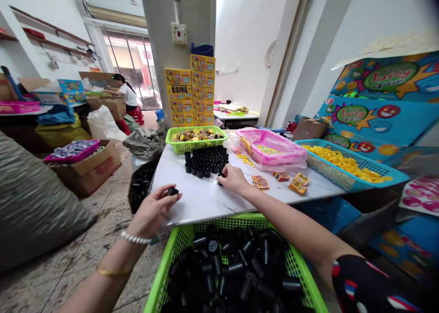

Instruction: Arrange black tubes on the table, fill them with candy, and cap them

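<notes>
Left hand: fingers half curled, the left hand [152, 210] has a short black piece [172, 191] pinched at the fingertips; over the near-left corner of the counter [195, 201]; piece's long axis unclear, fingers cover part.
Right hand: thumb and fingers closed, the right hand [235, 179] has hold of a black cup [221, 179]; looks upright, low at the surface; base contact can't tell.
Block of black cups: the standing cups [207, 161] sit packed in rows toward the counter's far-left part, long axes vertical.
Key relation: right hand is nearer, its cup just beside the block's near-right corner; touching or apart, can't tell. Block lies beyond and right of left hand, well apart.
Green basket: the big basket [163, 269] is below the near edge, between both forearms, full of loose black pieces [236, 267], axes every which way.
Far edge: lime tray [195, 147] of small mixed pieces, behind the block.
Right part: pink tray [297, 155] with plastic and colored bits; blue basket [350, 180] of yellow rings [346, 162] along right end.
Between: orange printed packets [298, 185] lie loose right of the right hand, nearer than the pink tray.
</notes>
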Demonstrator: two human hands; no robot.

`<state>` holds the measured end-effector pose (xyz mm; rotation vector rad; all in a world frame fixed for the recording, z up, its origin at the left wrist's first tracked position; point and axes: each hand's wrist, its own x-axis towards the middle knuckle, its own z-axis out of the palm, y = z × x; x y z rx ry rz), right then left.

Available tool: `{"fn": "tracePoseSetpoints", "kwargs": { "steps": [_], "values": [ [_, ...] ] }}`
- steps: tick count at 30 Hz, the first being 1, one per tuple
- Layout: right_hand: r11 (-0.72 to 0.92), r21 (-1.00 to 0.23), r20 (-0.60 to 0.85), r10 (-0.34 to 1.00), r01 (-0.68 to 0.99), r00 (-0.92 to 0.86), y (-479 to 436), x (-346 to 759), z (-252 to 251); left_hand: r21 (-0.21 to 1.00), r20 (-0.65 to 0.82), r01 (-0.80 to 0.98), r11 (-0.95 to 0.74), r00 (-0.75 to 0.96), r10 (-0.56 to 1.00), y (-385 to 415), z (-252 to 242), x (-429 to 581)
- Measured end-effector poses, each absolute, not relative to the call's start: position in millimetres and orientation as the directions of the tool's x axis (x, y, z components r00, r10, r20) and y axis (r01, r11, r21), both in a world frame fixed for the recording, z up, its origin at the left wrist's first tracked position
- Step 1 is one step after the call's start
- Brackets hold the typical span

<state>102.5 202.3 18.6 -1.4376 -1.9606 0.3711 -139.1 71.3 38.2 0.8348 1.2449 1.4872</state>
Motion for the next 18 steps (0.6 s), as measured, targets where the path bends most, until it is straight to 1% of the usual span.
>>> {"fn": "tracePoseSetpoints", "kwargs": {
  "steps": [2, 4, 7, 9, 12, 14, 16, 18],
  "values": [
    [0.325, -0.602, 0.354, 0.927, 0.730, -0.121, 214, 95, 14, 0.990, 0.018, -0.124, -0.068, -0.370, 0.929, 99, 35, -147],
    [0.312, -0.625, 0.361, 0.928, 0.716, -0.090, 220, 88, 12, 0.993, 0.114, 0.033, -0.111, -0.441, 0.890, 129, 34, -155],
    [0.314, -0.654, 0.355, 0.931, 0.688, -0.088, 217, 86, 13, 0.963, 0.202, 0.256, -0.083, -0.485, 0.851, 166, 36, -159],
    [0.327, -0.666, 0.328, 0.936, 0.670, -0.130, 206, 93, 15, 0.929, 0.220, 0.368, -0.034, -0.475, 0.852, 183, 36, -155],
    [0.357, -0.680, 0.263, 0.934, 0.641, -0.241, 180, 114, 18, 0.876, 0.215, 0.481, 0.023, -0.433, 0.875, 203, 32, -144],
    [0.387, -0.696, 0.224, 0.917, 0.605, -0.329, 157, 131, 22, 0.846, 0.210, 0.532, 0.032, -0.388, 0.897, 217, 27, -139],
    [0.435, -0.705, 0.224, 0.886, 0.560, -0.406, 132, 149, 26, 0.823, 0.209, 0.567, 0.043, -0.371, 0.905, 227, 24, -138],
    [0.464, -0.684, 0.214, 0.865, 0.562, -0.454, 107, 165, 29, 0.797, 0.225, 0.602, 0.033, -0.348, 0.910, 225, 24, -140]
  ]
}}
